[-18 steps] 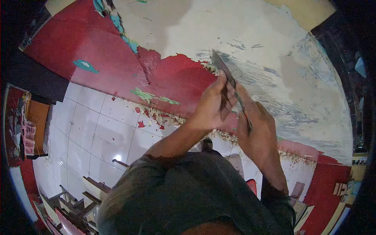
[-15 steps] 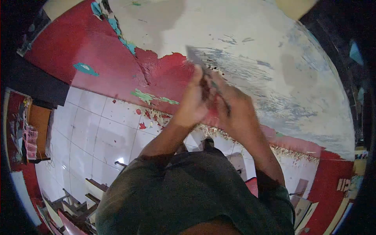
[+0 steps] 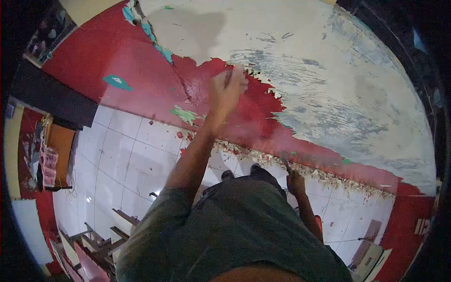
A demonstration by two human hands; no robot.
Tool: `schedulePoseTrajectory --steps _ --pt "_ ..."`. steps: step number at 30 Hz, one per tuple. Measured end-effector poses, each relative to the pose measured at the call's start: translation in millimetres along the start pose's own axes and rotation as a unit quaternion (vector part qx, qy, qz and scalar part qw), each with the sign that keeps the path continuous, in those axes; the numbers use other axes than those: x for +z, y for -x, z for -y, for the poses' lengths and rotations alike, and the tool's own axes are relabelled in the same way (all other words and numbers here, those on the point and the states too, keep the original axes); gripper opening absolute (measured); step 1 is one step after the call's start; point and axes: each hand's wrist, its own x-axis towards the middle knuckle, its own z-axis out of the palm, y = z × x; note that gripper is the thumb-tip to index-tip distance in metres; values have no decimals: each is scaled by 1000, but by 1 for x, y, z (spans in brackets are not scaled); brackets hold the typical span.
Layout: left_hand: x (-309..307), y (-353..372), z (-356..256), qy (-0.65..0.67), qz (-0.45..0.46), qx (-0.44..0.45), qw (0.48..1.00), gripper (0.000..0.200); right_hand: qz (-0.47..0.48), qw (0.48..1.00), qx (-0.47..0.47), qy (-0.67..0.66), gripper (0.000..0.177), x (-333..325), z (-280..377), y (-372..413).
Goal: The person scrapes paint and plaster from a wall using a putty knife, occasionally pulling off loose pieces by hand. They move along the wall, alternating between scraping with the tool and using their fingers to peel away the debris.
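Note:
In front of me is a wall with red paint [image 3: 263,113] on its lower part and a ragged, torn upper edge. Above that edge is scraped pale plaster [image 3: 324,94] with grey streaks. My left hand [image 3: 226,91] is raised against the torn edge, its fingers curled in; whatever they pinch is hidden. Low beside my right leg, my right hand [image 3: 296,182] is closed around a scraper [image 3: 285,163]. The scraper looks dark and partly blurred, its blade pointing up toward the wall and away from the left hand.
Paint flakes [image 3: 263,160] lie along the foot of the wall on white floor tiles [image 3: 122,141]. Turquoise [image 3: 117,82] and green patches [image 3: 184,114] show through the red. Wooden furniture [image 3: 94,239] stands at lower left, and a wooden cabinet [image 3: 61,148] at the left.
My hands were together on the scraper at the paint edge. Now the right hand has dropped down to the right with it, while the left stays up at the edge.

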Motion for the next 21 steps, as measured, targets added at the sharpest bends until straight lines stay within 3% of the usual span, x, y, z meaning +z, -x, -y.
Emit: schedulePoseTrajectory --steps 2,6,7,8,11,12,13,14,15,17,21 --pt "6 -18 0 -84 0 30 996 35 43 999 16 4 24 31 -29 3" --pt "19 -12 12 104 -27 88 990 31 90 994 -35 55 23 102 -100 -23" --pt "16 -11 14 93 -22 97 991 30 110 990 -45 77 23 104 -105 -30" --pt "13 -10 16 80 -16 105 991 29 162 973 -121 113 25 100 -116 -37" --pt "-5 1 25 -65 24 63 996 31 294 940 -58 166 27 126 -171 -76" --pt "-7 7 28 -130 41 36 990 32 281 934 -82 203 30 135 -189 -89" --pt "-3 12 29 -87 34 23 995 33 269 928 -104 238 34 124 -175 -94" --pt "4 16 31 -43 29 10 999 33 273 940 2 205 32 111 -162 -103" --pt "9 20 34 2 22 -7 1000 34 339 919 -98 175 34 149 -216 -128" --pt "9 15 31 11 -1 -44 999 38 261 948 -45 174 33 95 -140 -127" --pt "36 3 -11 -94 -22 -12 995 41 289 925 -136 207 33 141 -175 -160"
